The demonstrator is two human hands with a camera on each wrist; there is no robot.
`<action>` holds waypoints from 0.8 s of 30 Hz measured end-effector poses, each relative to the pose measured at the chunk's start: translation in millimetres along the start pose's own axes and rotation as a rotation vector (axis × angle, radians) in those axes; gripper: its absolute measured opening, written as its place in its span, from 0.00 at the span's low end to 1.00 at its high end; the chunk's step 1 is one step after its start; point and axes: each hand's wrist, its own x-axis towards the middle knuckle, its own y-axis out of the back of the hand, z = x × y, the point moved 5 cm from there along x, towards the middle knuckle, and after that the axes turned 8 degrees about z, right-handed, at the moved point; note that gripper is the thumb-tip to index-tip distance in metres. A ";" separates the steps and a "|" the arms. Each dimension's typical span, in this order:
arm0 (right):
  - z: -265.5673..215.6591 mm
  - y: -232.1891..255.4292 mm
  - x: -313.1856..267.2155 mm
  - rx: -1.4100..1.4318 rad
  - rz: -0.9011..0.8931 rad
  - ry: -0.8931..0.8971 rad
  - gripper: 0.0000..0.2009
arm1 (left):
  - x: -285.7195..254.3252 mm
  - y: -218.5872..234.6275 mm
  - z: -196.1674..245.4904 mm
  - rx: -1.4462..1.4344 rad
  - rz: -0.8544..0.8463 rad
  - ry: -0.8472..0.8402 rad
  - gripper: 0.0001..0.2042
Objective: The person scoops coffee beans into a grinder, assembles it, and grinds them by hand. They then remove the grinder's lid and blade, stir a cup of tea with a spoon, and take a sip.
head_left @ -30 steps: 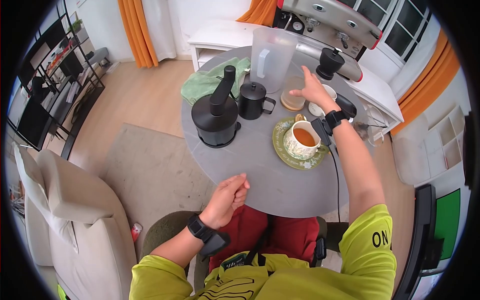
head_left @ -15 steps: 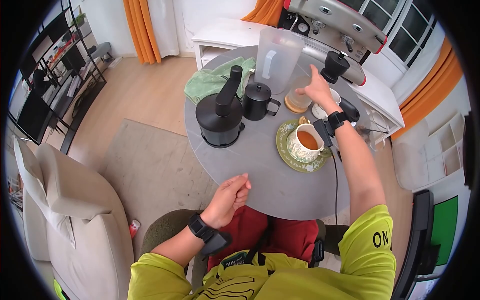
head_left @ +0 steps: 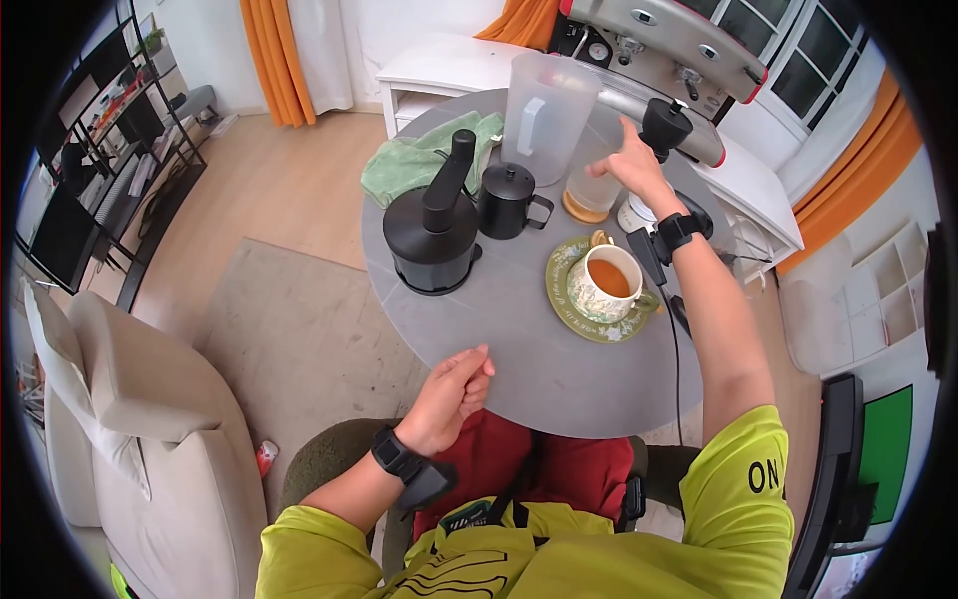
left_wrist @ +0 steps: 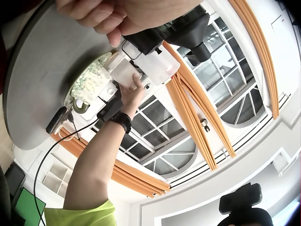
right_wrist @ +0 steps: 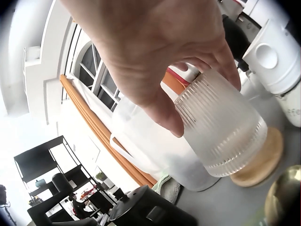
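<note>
My right hand (head_left: 637,168) reaches across the grey round table (head_left: 539,374). In the right wrist view its thumb and fingers curve round the upper part of a ribbed clear glass (right_wrist: 221,127), which leans in that view and overlaps a round wooden coaster (right_wrist: 275,153). My left hand (head_left: 447,397) holds nothing, idle before the table's near edge with loosely curled fingers. Between the hands, a patterned teacup (head_left: 596,303) of orange-brown liquid sits on a green saucer (head_left: 561,258), a small brown biscuit-like piece (head_left: 599,239) at its rim.
A tall translucent pitcher (head_left: 559,115) stands behind the glass. Left of it are a black lidded jug (head_left: 507,205), a black lever-handled appliance (head_left: 431,235) and a green cloth (head_left: 414,170). A white cup (right_wrist: 277,61) is close right of the glass. An espresso machine (head_left: 664,50) stands behind.
My right hand has shifted slightly up and to the right at the glass, and more of the coaster shows below the glass. My left hand stays put.
</note>
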 end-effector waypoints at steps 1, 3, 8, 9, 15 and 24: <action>1.1 0.2 0.1 -0.001 0.000 -0.001 0.55 | -0.1 0.2 -0.4 -0.004 -0.004 0.000 0.13; -0.1 2.0 -0.7 -0.067 0.049 0.037 0.55 | -0.6 -0.5 -0.8 0.001 0.007 0.002 0.13; 7.6 0.9 4.7 -0.037 0.003 0.013 0.55 | -1.6 -2.6 0.3 0.002 0.002 0.004 0.13; 5.5 2.4 2.6 0.039 0.022 -0.001 0.55 | -1.7 -2.3 0.2 -0.001 0.003 0.006 0.13; 0.5 4.1 -1.2 -0.059 0.002 0.029 0.55 | -3.5 -2.4 1.7 0.006 0.023 0.001 0.13; 6.4 0.6 -0.6 -0.045 0.010 0.020 0.54 | -2.2 -2.1 1.3 0.006 0.021 -0.005 0.13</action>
